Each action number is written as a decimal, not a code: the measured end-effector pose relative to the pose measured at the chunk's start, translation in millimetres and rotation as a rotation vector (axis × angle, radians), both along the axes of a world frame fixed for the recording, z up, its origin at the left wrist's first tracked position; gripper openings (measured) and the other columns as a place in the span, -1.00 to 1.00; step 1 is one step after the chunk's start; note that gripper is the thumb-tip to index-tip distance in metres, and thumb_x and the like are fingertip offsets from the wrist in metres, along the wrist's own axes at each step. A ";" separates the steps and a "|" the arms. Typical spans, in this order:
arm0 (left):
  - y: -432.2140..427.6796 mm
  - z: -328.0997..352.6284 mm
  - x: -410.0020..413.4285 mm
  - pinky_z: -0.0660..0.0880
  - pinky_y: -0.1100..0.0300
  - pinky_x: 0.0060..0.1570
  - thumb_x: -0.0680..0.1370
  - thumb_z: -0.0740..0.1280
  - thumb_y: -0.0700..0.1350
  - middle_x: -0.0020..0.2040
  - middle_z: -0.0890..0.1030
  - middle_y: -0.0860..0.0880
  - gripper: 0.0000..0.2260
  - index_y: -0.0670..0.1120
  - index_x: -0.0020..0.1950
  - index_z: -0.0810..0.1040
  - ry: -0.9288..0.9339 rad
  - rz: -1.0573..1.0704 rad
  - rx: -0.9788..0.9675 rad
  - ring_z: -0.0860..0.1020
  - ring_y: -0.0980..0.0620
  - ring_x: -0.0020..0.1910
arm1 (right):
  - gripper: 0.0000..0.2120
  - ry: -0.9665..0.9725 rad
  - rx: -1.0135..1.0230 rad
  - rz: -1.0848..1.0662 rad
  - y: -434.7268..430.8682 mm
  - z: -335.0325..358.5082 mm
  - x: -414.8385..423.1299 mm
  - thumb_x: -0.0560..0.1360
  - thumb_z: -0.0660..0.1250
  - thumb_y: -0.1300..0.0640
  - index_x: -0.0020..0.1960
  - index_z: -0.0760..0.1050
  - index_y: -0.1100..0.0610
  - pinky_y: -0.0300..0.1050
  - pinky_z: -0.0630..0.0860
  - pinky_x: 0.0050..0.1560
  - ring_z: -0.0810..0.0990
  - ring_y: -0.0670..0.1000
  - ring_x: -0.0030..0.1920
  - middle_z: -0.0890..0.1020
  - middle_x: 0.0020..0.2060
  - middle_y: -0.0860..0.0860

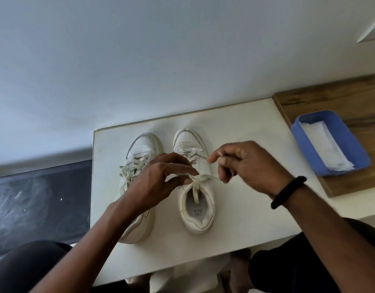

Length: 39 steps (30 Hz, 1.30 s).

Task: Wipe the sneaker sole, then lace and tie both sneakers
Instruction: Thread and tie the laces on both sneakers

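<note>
Head view: the white table (252, 142) leaves you bare surface right of the shoes, up to the wooden board (341, 98) carrying the blue tray (305, 144). The left sneaker (142, 146) sits near the table's left edge. Your left hand (161, 178) pinches the lace (203, 177) over the right sneaker (198, 220). Your right hand (248, 166), fingers curled, pinches its other end.

left grip (161, 180): pinching lace (201, 177) | right grip (248, 163): fingers curled on lace, blurred
</note>
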State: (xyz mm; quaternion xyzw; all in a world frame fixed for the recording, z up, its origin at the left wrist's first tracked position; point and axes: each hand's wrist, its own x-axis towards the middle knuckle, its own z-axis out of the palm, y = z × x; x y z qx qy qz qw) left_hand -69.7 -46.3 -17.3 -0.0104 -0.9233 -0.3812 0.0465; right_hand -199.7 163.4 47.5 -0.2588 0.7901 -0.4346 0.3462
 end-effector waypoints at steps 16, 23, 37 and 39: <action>6.1 0.2 0.1 0.48 0.42 -0.09 0.49 0.51 -0.01 -0.09 0.69 0.06 -0.83 -0.05 0.02 0.78 0.025 0.110 0.100 0.65 0.15 -0.12 | -0.89 0.603 0.317 0.045 -28.3 -14.5 42.0 0.51 0.40 -0.03 -0.08 0.64 -0.01 -0.12 0.57 -0.21 0.65 0.05 -0.22 0.68 -0.27 -0.04; 5.2 0.1 -0.4 0.50 0.38 -0.11 0.49 0.53 -0.04 -0.10 0.71 0.06 -0.86 -0.03 0.01 0.77 0.030 0.106 0.087 0.65 0.19 -0.15 | -0.84 0.689 0.400 0.130 -29.5 -11.3 41.4 0.53 0.37 -0.05 -0.07 0.62 0.02 -0.13 0.53 -0.20 0.65 0.09 -0.16 0.67 -0.22 -0.03; 1.6 -0.7 -0.3 0.39 0.53 -0.08 0.54 0.51 -0.24 -0.06 0.69 0.13 -0.84 -0.02 0.06 0.76 -0.008 0.064 0.042 0.56 0.41 -0.13 | -0.77 0.682 0.437 0.136 -33.7 -8.1 47.6 0.61 0.24 -0.11 0.04 0.56 0.02 -0.17 0.32 -0.21 0.64 0.09 -0.07 0.67 -0.08 0.02; 1.6 -0.2 -0.7 0.40 0.52 -0.07 0.54 0.51 -0.24 -0.05 0.70 0.11 -0.85 -0.02 0.06 0.76 -0.007 0.057 0.043 0.57 0.39 -0.12 | -0.77 0.678 0.444 0.139 -34.3 -8.1 47.8 0.62 0.23 -0.10 0.04 0.56 0.02 -0.17 0.32 -0.20 0.61 0.09 -0.10 0.66 -0.08 0.02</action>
